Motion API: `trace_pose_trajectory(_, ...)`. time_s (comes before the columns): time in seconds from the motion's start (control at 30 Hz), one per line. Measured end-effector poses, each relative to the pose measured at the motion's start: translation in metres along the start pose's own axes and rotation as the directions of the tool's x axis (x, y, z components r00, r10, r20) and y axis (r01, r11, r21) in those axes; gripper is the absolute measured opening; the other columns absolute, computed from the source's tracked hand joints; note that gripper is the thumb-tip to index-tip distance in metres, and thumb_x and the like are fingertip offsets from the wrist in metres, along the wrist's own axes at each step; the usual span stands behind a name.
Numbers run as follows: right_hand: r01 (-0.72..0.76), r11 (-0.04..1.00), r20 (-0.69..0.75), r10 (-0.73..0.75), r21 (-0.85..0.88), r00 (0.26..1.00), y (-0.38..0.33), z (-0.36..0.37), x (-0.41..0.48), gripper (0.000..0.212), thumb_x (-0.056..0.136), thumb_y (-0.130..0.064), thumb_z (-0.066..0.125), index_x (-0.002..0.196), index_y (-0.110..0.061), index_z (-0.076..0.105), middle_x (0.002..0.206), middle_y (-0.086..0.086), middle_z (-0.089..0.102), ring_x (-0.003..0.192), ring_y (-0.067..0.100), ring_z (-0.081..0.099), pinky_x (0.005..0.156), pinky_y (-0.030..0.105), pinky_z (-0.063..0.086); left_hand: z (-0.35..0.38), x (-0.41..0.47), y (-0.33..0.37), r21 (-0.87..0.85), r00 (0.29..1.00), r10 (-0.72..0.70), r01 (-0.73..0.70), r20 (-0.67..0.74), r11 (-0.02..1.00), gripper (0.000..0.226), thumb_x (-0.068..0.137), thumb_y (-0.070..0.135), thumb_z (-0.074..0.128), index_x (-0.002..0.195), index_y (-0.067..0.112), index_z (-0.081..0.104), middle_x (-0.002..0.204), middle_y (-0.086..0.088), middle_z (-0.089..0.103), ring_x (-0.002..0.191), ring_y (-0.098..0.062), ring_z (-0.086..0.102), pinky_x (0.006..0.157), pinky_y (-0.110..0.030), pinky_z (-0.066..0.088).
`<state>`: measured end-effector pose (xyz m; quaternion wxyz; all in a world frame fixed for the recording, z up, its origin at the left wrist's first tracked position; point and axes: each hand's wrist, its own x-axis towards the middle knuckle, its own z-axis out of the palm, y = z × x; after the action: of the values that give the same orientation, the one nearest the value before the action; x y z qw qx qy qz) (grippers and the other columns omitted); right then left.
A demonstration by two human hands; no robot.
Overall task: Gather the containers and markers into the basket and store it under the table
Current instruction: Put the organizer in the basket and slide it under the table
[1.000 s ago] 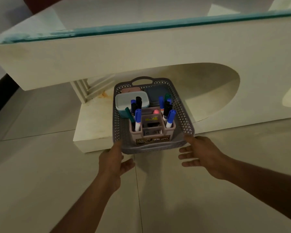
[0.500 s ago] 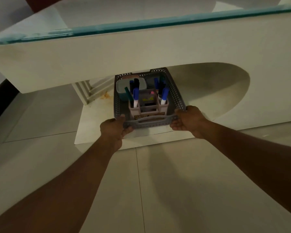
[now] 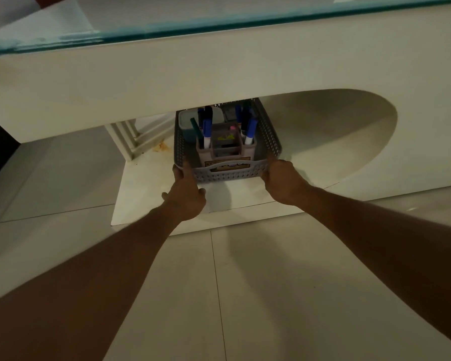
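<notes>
The grey perforated basket (image 3: 271,142) sits on the white base slab under the table, its far end hidden behind the table's apron. Inside stand a pink divided holder (image 3: 225,149) with several blue and green markers (image 3: 206,131) and a pale teal-and-white container (image 3: 189,123) behind it. My left hand (image 3: 185,194) holds the basket's near left corner, with one finger stretched up along the rim. My right hand (image 3: 280,178) grips the near right corner with curled fingers.
The table's thick cream apron (image 3: 219,82) with a glass top (image 3: 219,19) hangs low over the basket. A ribbed white leg (image 3: 126,136) stands to the left. The base slab (image 3: 151,194) has an orange stain near the leg. Beige floor tiles (image 3: 271,295) lie in front.
Both hands took the basket's near corners and pushed it back under the table. Its far handle and rear half are now hidden behind the apron.
</notes>
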<state>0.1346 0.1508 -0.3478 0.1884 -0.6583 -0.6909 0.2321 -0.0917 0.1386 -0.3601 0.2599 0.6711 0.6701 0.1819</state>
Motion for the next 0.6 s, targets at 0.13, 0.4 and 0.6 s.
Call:
trace_pose_trajectory(0.13, -0.048, 0.999, 0.082, 0.049, -0.021, 0.995, -0.0028, -0.0053, 0.0044, 0.059, 0.100, -0.019, 0.050, 0.150, -0.005, 0.021, 0.138, 0.018, 0.050, 0.112, 0.025, 0.054, 0.080, 0.017, 0.047, -0.0043, 0.0019, -0.0016, 0.008, 0.997, 0.012, -0.013, 0.080, 1.000, 0.102, 0.091, 0.010, 0.060, 0.152, 0.020, -0.021, 0.162, -0.009, -0.013, 0.138, -0.035, 0.039, 0.105, -0.045, 0.047)
trace_pose_trajectory(0.4, -0.028, 0.987, 0.160, 0.053, -0.157, 0.986, -0.0035, -0.0082, 0.0022, 0.094, 0.096, -0.024, 0.060, 0.154, -0.011, -0.013, 0.142, 0.020, 0.044, 0.125, 0.031, 0.050, 0.099, 0.034, 0.044, -0.0072, 0.0051, -0.0060, 0.035, 0.996, 0.002, -0.005, 0.088, 0.999, 0.108, 0.086, 0.007, 0.060, 0.151, 0.023, -0.025, 0.163, -0.007, -0.017, 0.125, -0.036, 0.052, 0.084, -0.028, 0.051)
trace_pose_trajectory(0.6, -0.014, 0.993, 0.149, 0.031, -0.119, 0.988, -0.0034, -0.0072, 0.0014, 0.089, 0.094, -0.025, 0.062, 0.156, -0.011, 0.000, 0.144, 0.017, 0.045, 0.126, 0.029, 0.050, 0.100, 0.033, 0.044, -0.0074, 0.0060, -0.0069, 0.027, 0.998, -0.020, 0.018, 0.062, 0.999, 0.112, 0.084, 0.005, 0.061, 0.150, 0.025, -0.027, 0.164, -0.005, -0.009, 0.130, -0.035, 0.046, 0.087, -0.030, 0.050)
